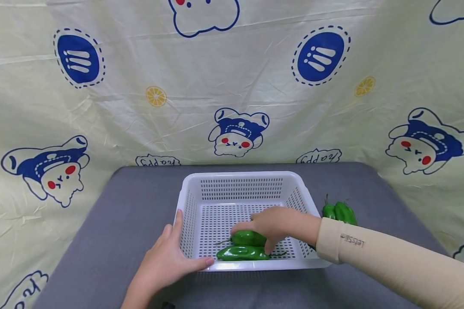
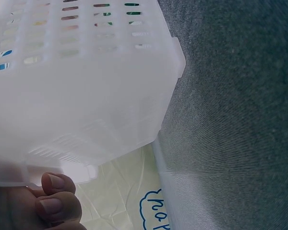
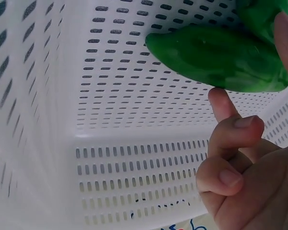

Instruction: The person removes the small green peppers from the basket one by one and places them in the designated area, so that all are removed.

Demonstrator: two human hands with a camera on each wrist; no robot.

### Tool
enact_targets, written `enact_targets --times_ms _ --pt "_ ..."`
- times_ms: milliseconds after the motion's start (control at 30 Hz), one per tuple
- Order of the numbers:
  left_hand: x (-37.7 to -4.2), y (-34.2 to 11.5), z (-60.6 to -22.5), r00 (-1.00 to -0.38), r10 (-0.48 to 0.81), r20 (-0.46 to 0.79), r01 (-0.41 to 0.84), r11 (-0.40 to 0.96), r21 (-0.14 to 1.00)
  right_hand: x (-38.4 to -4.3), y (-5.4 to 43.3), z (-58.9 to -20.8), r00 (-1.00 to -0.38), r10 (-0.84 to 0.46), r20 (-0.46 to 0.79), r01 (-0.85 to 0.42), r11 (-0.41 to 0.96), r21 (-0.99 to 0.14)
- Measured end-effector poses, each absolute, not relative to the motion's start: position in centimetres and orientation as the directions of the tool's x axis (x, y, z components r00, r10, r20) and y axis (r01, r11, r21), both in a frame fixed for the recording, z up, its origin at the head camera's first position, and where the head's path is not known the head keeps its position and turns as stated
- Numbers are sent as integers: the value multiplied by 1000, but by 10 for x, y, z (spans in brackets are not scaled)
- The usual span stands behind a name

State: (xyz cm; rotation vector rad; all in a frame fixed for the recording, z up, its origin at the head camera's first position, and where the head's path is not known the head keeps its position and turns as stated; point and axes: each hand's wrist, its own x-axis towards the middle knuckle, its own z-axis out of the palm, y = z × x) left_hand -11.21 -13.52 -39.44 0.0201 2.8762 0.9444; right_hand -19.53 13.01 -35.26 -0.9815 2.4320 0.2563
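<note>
A white perforated plastic basket (image 1: 255,265) stands on the grey table. My left hand (image 1: 164,255) holds its near left corner, thumb along the front rim and fingers against the side; in the left wrist view the fingertips (image 2: 52,206) curl at the rim. Inside the basket, near the front wall, lie two green peppers side by side. My right hand (image 1: 274,223) reaches in over them and pinches the farther pepper (image 1: 249,238) between thumb and fingers. The thumb tip overlaps the nearer pepper (image 1: 241,253) in the head view. In the right wrist view an index fingertip touches the gripped pepper (image 3: 216,57).
More green peppers (image 1: 345,213) lie on the table to the right of the basket, partly behind my right forearm sleeve (image 1: 386,251). Grey cloth covers the table (image 1: 139,206). A printed curtain (image 1: 255,86) hangs behind and at both sides.
</note>
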Motion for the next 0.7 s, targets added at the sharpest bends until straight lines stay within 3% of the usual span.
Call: enact_targets --times_ms 267,700 --pt "-114 -136 -394 -993 49 -104 -21 810 586 -199 132 -353 -619 -552 -558 -675 737 20" --pt "-113 -135 -394 -993 51 -104 -21 804 594 -196 138 -359 -691 -427 -584 -565 822 69"
